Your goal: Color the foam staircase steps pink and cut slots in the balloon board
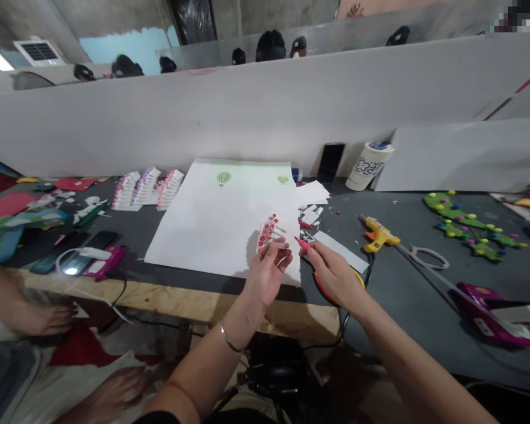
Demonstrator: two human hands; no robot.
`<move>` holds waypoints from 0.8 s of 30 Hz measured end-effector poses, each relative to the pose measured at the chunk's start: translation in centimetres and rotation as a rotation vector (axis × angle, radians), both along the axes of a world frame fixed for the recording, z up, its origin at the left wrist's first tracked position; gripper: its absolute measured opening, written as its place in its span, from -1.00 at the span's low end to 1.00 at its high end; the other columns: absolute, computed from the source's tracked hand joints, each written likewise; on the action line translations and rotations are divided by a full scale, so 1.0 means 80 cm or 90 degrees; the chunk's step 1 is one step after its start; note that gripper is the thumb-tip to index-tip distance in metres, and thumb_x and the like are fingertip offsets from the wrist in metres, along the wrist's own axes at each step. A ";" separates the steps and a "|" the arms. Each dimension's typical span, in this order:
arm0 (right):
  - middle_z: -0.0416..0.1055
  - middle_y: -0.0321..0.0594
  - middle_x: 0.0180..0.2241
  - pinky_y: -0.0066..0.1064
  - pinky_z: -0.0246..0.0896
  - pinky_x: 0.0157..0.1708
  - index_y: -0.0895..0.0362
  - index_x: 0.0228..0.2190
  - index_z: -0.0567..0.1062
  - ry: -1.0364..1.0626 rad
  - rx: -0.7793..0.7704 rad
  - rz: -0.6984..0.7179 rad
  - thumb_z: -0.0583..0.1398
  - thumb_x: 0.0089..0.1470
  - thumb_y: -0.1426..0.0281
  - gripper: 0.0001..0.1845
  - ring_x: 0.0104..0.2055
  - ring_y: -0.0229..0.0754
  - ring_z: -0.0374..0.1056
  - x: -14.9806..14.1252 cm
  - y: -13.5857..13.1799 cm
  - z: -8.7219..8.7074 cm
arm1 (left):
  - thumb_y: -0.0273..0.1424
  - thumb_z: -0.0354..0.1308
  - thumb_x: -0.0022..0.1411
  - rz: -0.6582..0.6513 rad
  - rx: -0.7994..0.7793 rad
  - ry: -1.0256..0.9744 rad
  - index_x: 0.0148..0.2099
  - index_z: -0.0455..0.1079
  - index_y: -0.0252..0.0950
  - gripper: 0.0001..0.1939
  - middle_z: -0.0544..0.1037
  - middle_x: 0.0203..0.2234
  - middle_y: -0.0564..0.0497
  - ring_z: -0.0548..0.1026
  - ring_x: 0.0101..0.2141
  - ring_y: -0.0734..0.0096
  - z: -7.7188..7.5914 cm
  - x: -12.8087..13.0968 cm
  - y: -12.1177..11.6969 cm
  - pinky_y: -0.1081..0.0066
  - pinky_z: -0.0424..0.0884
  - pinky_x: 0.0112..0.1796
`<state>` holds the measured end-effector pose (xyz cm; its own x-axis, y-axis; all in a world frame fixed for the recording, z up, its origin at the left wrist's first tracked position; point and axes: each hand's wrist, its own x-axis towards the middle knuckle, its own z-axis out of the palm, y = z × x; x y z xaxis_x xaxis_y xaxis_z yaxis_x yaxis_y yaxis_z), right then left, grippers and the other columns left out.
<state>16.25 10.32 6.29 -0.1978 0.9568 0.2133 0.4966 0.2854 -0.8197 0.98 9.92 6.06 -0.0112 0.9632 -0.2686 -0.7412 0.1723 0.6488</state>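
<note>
My left hand [267, 271] is closed on a strip of white paper with small red shapes [268, 231], held up over the front edge of a large white sheet [212, 218]. My right hand [331, 271] pinches a small red piece [301, 243] just right of that strip, fingers together. The sheet lies on the grey table and has two small green balloon drawings [224, 176] near its far edge. Paper scraps [311, 215] lie just beyond my right hand.
A yellow glue gun [378, 234] lies right of my hands, a paper cup [368, 165] and a phone [330, 162] lean at the back wall. Stacks of folded paper pieces [145, 188] sit far left, green foam shapes [463, 227] far right. Phones [77, 253] lie at the left edge.
</note>
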 end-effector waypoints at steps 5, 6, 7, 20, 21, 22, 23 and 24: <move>0.42 -0.21 -0.44 -0.38 0.13 -0.40 0.05 -0.40 0.38 -0.086 0.073 0.035 -0.06 0.31 0.16 -0.64 -0.40 -0.16 0.34 -0.005 -0.009 -0.003 | -0.30 0.43 0.03 0.001 0.026 0.025 -0.31 0.56 -0.32 -0.78 0.58 -0.40 0.01 0.53 -0.35 0.47 0.004 -0.006 -0.002 0.40 0.46 -0.17; 0.43 -0.20 -0.44 -0.38 0.12 -0.41 0.06 -0.39 0.39 -0.101 0.083 0.035 -0.06 0.31 0.17 -0.63 -0.40 -0.15 0.34 -0.005 -0.009 -0.004 | -0.28 0.43 0.03 0.001 0.041 0.050 -0.31 0.56 -0.32 -0.77 0.59 -0.39 0.00 0.53 -0.35 0.46 0.003 -0.007 -0.003 0.40 0.46 -0.18; 0.43 -0.20 -0.43 -0.38 0.12 -0.41 0.06 -0.37 0.41 -0.118 0.092 0.034 -0.06 0.32 0.17 -0.63 -0.40 -0.15 0.34 -0.004 -0.010 -0.004 | -0.26 0.43 0.02 0.003 0.060 0.089 -0.31 0.57 -0.32 -0.76 0.59 -0.37 -0.01 0.53 -0.35 0.46 0.001 -0.009 -0.003 0.40 0.46 -0.19; 0.40 -0.24 -0.54 -0.42 0.09 -0.49 0.08 -0.42 0.45 -0.120 0.090 0.078 -0.04 0.31 0.18 -0.59 -0.53 -0.21 0.26 -0.008 -0.023 0.003 | -0.11 0.34 0.09 0.003 0.188 0.389 -0.34 0.58 -0.31 -0.67 0.54 -0.53 0.01 0.46 -0.44 0.42 -0.013 -0.011 -0.012 0.41 0.42 -0.31; 0.41 -0.24 -0.54 -0.42 0.08 -0.49 0.08 -0.42 0.46 -0.111 0.089 0.077 -0.04 0.31 0.18 -0.59 -0.53 -0.22 0.26 -0.007 -0.022 0.003 | -0.10 0.33 0.10 0.004 0.186 0.393 -0.34 0.57 -0.32 -0.66 0.53 -0.53 0.01 0.45 -0.44 0.43 -0.015 -0.011 -0.010 0.41 0.42 -0.31; 0.42 -0.23 -0.53 -0.43 0.09 -0.49 0.09 -0.41 0.47 -0.100 0.087 0.079 -0.03 0.30 0.17 -0.59 -0.52 -0.22 0.26 -0.004 -0.020 0.002 | -0.09 0.32 0.10 0.004 0.184 0.394 -0.30 0.57 -0.32 -0.64 0.52 -0.52 0.01 0.46 -0.43 0.43 -0.017 -0.012 -0.008 0.41 0.43 -0.30; 0.44 -0.23 -0.51 -0.43 0.10 -0.49 0.10 -0.38 0.49 -0.090 0.083 0.079 -0.02 0.29 0.17 -0.60 -0.51 -0.22 0.27 0.002 -0.015 0.000 | -0.09 0.32 0.10 0.001 0.185 0.393 -0.23 0.56 -0.32 -0.62 0.53 -0.48 0.01 0.47 -0.41 0.43 -0.020 -0.015 -0.006 0.40 0.44 -0.29; 0.46 -0.23 -0.49 -0.44 0.12 -0.48 0.10 -0.34 0.52 -0.085 0.073 0.074 0.00 0.28 0.16 -0.60 -0.50 -0.22 0.29 0.011 -0.007 -0.002 | -0.09 0.33 0.09 -0.002 0.191 0.395 -0.14 0.54 -0.31 -0.58 0.55 -0.42 0.00 0.49 -0.38 0.41 -0.022 -0.020 -0.005 0.38 0.45 -0.27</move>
